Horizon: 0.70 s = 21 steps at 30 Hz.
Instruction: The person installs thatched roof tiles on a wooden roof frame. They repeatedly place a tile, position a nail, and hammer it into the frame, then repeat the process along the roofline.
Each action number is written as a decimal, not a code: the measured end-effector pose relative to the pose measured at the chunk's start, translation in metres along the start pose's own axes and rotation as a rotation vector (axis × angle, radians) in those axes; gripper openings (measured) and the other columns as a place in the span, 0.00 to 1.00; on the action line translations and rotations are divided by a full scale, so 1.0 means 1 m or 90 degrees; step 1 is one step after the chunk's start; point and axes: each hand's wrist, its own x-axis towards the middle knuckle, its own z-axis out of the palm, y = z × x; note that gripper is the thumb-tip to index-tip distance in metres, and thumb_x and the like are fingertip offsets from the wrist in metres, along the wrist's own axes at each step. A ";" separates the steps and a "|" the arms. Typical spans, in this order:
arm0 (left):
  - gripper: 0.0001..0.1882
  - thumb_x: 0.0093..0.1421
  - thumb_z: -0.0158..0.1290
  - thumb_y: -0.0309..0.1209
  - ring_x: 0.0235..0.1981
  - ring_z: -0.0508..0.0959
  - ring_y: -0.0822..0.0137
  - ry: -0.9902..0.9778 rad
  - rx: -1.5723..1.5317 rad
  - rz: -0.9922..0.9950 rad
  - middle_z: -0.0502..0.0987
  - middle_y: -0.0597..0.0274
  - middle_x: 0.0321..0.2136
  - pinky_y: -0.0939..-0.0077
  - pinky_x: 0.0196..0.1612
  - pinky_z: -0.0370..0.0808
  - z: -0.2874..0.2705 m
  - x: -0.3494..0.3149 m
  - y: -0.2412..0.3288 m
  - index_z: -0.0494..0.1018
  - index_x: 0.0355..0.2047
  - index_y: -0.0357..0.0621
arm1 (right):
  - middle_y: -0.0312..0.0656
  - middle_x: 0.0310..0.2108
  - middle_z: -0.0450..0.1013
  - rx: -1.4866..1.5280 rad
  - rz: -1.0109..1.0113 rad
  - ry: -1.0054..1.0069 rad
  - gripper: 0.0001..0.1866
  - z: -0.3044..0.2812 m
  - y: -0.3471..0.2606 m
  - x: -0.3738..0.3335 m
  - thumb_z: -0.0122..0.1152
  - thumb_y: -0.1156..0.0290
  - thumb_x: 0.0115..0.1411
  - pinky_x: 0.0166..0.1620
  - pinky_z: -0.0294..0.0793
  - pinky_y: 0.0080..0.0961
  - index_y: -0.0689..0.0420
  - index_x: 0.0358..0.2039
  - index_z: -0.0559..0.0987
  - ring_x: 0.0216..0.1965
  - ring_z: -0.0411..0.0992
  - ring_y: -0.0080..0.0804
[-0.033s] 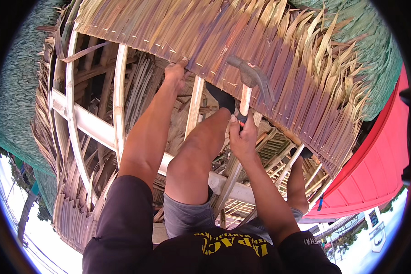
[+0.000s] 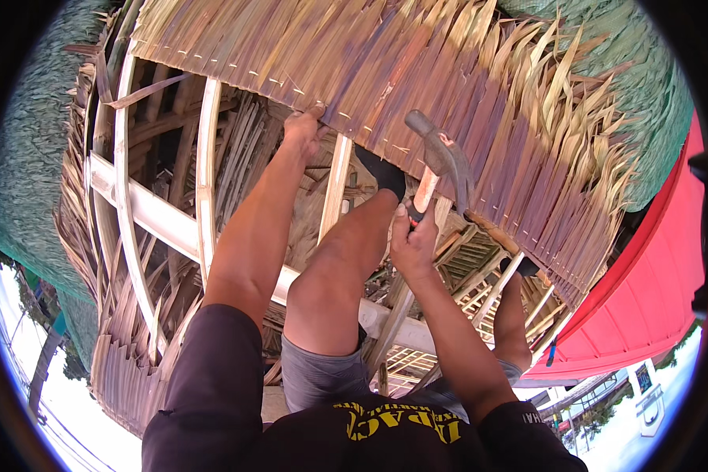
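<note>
My right hand (image 2: 414, 241) is closed around the handle of a claw hammer (image 2: 446, 160). Its dark metal head is raised over the lower part of a thatch panel (image 2: 346, 63) of dried palm leaves, with the claw toward the right. To the left, my left hand (image 2: 305, 132) grips the panel's stitched lower edge, fingertips at the rim and the rest of the fingers partly hidden. Just right of that hand, a pale wooden strip (image 2: 337, 185) runs up under the panel's edge. I cannot make out a nail.
Below the panel lies an open roof frame with pale strips (image 2: 206, 169) and a white crossbeam (image 2: 161, 212). My legs (image 2: 330, 291) straddle the gaps. Green netting (image 2: 39, 181) covers thatch on both sides, and a red roof (image 2: 637, 291) curves at right.
The hammer head has shifted a little to the right and down and tilted, with my right hand turning slightly. My left hand and the panel stay in place.
</note>
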 end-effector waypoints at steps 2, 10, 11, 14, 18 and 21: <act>0.16 0.65 0.59 0.28 0.46 0.79 0.63 0.004 0.000 -0.008 0.78 0.60 0.47 0.64 0.47 0.78 -0.002 0.002 -0.002 0.70 0.52 0.42 | 0.65 0.31 0.76 -0.183 0.137 -0.181 0.14 0.001 -0.016 0.022 0.55 0.68 0.64 0.39 0.75 0.50 0.67 0.40 0.70 0.38 0.76 0.67; 0.15 0.67 0.56 0.29 0.45 0.79 0.63 0.020 0.039 -0.027 0.78 0.59 0.46 0.65 0.47 0.77 0.003 -0.001 0.005 0.70 0.52 0.40 | 0.65 0.33 0.77 0.055 -0.153 0.122 0.14 -0.012 -0.018 0.029 0.55 0.67 0.67 0.39 0.74 0.51 0.65 0.43 0.71 0.39 0.77 0.63; 0.15 0.67 0.56 0.29 0.45 0.79 0.63 0.011 0.039 -0.014 0.78 0.59 0.46 0.65 0.47 0.77 0.004 -0.005 0.006 0.70 0.52 0.39 | 0.64 0.34 0.77 -0.002 -0.153 0.097 0.13 -0.005 -0.013 0.020 0.55 0.66 0.67 0.39 0.74 0.52 0.65 0.43 0.71 0.39 0.77 0.63; 0.16 0.67 0.55 0.29 0.46 0.79 0.64 -0.002 0.045 -0.024 0.79 0.58 0.47 0.68 0.45 0.78 0.005 -0.009 0.008 0.71 0.53 0.40 | 0.64 0.33 0.77 -0.263 0.005 -0.196 0.12 0.002 0.007 0.030 0.55 0.68 0.67 0.39 0.75 0.52 0.64 0.42 0.71 0.38 0.77 0.63; 0.18 0.66 0.58 0.31 0.45 0.80 0.63 0.028 0.076 -0.027 0.78 0.58 0.48 0.69 0.45 0.79 0.005 -0.005 0.006 0.70 0.54 0.39 | 0.65 0.33 0.77 0.047 -0.107 0.035 0.14 0.005 0.028 0.034 0.55 0.68 0.65 0.40 0.75 0.52 0.65 0.46 0.70 0.38 0.78 0.63; 0.14 0.67 0.57 0.28 0.41 0.81 0.63 0.037 0.041 -0.018 0.80 0.58 0.41 0.69 0.44 0.82 0.008 -0.006 0.006 0.71 0.49 0.37 | 0.62 0.34 0.78 -0.137 -0.009 -0.078 0.16 0.000 0.032 0.034 0.56 0.67 0.65 0.41 0.76 0.49 0.66 0.47 0.71 0.40 0.78 0.63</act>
